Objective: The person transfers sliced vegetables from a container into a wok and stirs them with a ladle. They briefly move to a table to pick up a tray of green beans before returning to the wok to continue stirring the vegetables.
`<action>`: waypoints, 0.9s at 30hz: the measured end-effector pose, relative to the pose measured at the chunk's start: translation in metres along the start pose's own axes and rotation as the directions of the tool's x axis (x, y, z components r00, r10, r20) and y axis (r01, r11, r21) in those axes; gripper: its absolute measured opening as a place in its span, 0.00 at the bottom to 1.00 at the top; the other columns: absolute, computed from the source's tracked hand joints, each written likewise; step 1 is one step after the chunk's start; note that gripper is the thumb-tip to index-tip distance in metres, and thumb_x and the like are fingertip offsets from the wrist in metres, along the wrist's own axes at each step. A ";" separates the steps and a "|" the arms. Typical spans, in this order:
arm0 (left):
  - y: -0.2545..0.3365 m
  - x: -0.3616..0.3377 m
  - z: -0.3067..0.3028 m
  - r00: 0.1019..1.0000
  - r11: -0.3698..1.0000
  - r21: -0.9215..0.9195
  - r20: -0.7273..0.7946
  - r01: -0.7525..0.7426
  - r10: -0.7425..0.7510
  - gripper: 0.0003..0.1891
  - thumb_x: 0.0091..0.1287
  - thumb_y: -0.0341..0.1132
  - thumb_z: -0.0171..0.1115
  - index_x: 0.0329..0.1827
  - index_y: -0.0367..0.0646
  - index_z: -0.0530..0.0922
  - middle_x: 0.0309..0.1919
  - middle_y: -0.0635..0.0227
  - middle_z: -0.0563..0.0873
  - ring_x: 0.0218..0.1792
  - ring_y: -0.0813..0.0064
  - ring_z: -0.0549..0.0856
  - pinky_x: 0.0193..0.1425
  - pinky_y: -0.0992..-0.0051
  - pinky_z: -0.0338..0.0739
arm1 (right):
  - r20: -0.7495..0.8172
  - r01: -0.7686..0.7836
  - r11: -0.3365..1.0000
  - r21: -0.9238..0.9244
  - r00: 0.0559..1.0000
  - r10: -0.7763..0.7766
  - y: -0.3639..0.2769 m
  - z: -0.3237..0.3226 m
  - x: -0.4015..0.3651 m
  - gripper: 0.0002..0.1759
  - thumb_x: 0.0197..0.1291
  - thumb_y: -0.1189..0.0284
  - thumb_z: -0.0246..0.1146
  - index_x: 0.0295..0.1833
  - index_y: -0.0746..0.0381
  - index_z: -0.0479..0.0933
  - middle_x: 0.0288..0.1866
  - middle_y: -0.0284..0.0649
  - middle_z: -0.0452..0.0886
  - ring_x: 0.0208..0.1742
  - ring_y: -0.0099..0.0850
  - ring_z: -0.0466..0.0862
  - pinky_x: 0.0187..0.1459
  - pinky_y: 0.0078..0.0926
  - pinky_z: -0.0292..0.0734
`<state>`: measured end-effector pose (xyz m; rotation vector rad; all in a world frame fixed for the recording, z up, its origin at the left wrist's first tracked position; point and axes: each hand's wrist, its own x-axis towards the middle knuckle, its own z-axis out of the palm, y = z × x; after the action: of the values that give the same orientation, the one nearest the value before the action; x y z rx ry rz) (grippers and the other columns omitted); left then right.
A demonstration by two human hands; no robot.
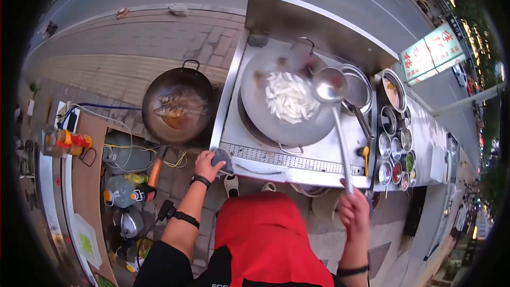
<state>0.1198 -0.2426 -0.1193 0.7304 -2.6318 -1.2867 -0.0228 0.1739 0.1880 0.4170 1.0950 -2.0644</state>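
Note:
My right hand [354, 210] is closed around the long handle of a steel ladle [330, 86]. The ladle's bowl hangs over the right side of a large wok [260, 119] on the stove. White, finger-length pieces of food [289, 97] lie heaped in that wok; their exact kind I cannot make out. At the stove's front left corner, my left hand [207, 166] grips a folded grey cloth [222, 161]. Left of the stove sits a second, dark wok [154, 93] with what looks like browned fish [179, 107] in brown liquid.
Right of the wok are a round strainer [357, 93] and a yellow-handled brush [365, 159]. Several steel bowls of ingredients [396, 172] line the right counter. A tall metal splash guard [319, 26] closes the stove's far side. Bottles [119, 191] and a cable stand at left.

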 end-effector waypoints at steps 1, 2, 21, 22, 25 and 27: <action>-0.002 -0.005 0.002 0.998 1.000 0.021 -0.066 0.009 -0.008 0.24 0.56 0.44 0.75 0.50 0.36 0.82 0.48 0.52 0.84 0.52 0.51 0.81 0.59 0.60 0.76 | -0.059 0.158 0.635 -0.756 0.950 -0.306 0.030 -0.015 0.018 0.27 0.66 0.76 0.57 0.71 0.71 0.67 0.30 0.38 0.79 0.18 0.22 0.72 0.20 0.23 0.70; -0.004 -0.006 0.002 0.989 0.999 0.045 -0.147 0.021 -0.014 0.24 0.55 0.44 0.76 0.50 0.36 0.82 0.48 0.53 0.84 0.52 0.51 0.81 0.60 0.61 0.75 | 0.144 0.054 -0.186 -0.981 0.845 -0.516 0.060 -0.033 0.042 0.26 0.66 0.77 0.59 0.69 0.72 0.69 0.34 0.40 0.82 0.20 0.24 0.74 0.23 0.26 0.72; -0.022 -0.144 -0.138 0.869 0.973 -0.144 -0.440 0.180 -0.226 0.22 0.64 0.33 0.68 0.61 0.41 0.76 0.51 0.61 0.79 0.50 0.66 0.81 0.55 0.68 0.76 | 0.226 0.230 0.187 -0.955 0.973 -0.040 0.281 0.147 0.174 0.22 0.65 0.73 0.58 0.64 0.68 0.72 0.30 0.48 0.81 0.28 0.38 0.81 0.29 0.36 0.75; -0.033 -0.147 -0.153 0.865 0.966 -0.162 -0.432 0.203 -0.254 0.22 0.63 0.32 0.68 0.61 0.41 0.76 0.52 0.60 0.79 0.50 0.66 0.81 0.55 0.68 0.76 | 0.183 0.188 0.163 -0.969 0.982 -0.045 0.294 0.159 0.182 0.21 0.64 0.72 0.58 0.61 0.68 0.73 0.33 0.54 0.82 0.35 0.48 0.83 0.37 0.42 0.76; -0.061 -0.159 -0.198 0.851 0.945 -0.212 -0.420 0.248 -0.317 0.22 0.63 0.31 0.67 0.61 0.41 0.76 0.52 0.61 0.80 0.49 0.66 0.81 0.53 0.68 0.76 | 0.191 0.197 0.037 -0.980 0.974 -0.121 0.322 0.189 0.190 0.20 0.62 0.71 0.58 0.58 0.68 0.74 0.38 0.62 0.83 0.44 0.60 0.83 0.45 0.50 0.77; -0.087 -0.160 -0.221 0.838 0.932 -0.216 -0.411 0.292 -0.358 0.22 0.63 0.31 0.67 0.60 0.41 0.76 0.51 0.61 0.80 0.49 0.66 0.81 0.52 0.68 0.76 | 0.215 0.215 -0.020 -0.976 0.961 -0.176 0.339 0.199 0.194 0.20 0.62 0.72 0.58 0.59 0.68 0.74 0.39 0.62 0.83 0.44 0.60 0.84 0.47 0.51 0.77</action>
<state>0.3612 -0.3694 -0.0314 1.3153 -2.0831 -1.1869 0.1116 -0.1976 -0.0022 -0.5912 2.3766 -0.8606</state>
